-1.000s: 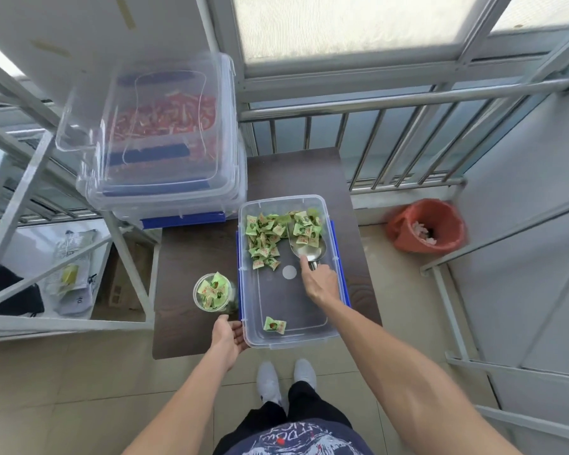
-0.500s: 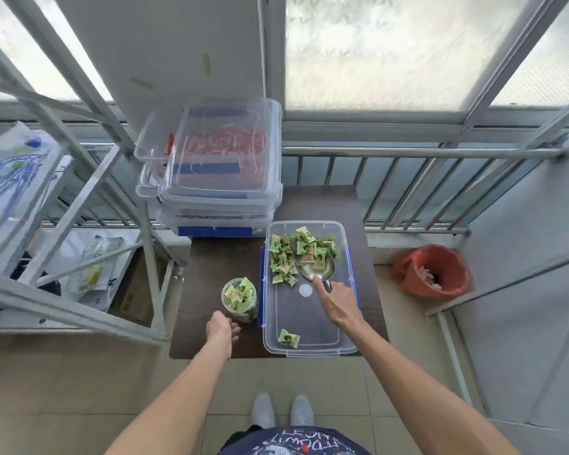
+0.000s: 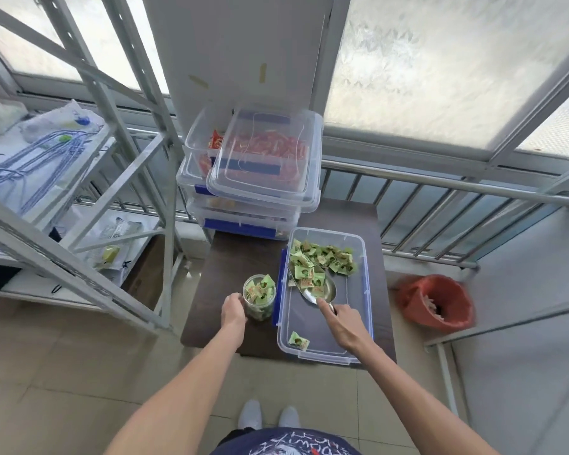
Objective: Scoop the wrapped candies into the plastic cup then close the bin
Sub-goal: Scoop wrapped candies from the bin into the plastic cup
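Note:
An open clear bin [image 3: 367, 303] with blue latches sits on a small dark table [image 3: 230, 257]. Green wrapped candies [image 3: 329, 256] are piled at its far end, and one lone candy [image 3: 298, 340] lies near the front. My right hand [image 3: 342, 323] grips the handle of a metal scoop [image 3: 316, 287] that holds several candies, tilted toward the bin's left wall. To the bin's left stands a clear plastic cup [image 3: 259, 297], nearly full of candies. My left hand [image 3: 233, 311] wraps around the cup's left side.
Stacked clear bins [image 3: 263, 172] with red sweets stand at the table's back left, a loose lid on top. A white metal rack [image 3: 79, 198] stands to the left, a red waste bin [image 3: 436, 303] on the floor to the right, a railing [image 3: 440, 205] behind.
The scoop came out of the candy pile loaded and swung left toward the cup. My left hand rose from the table's front edge and took hold of the cup. The view tilted up.

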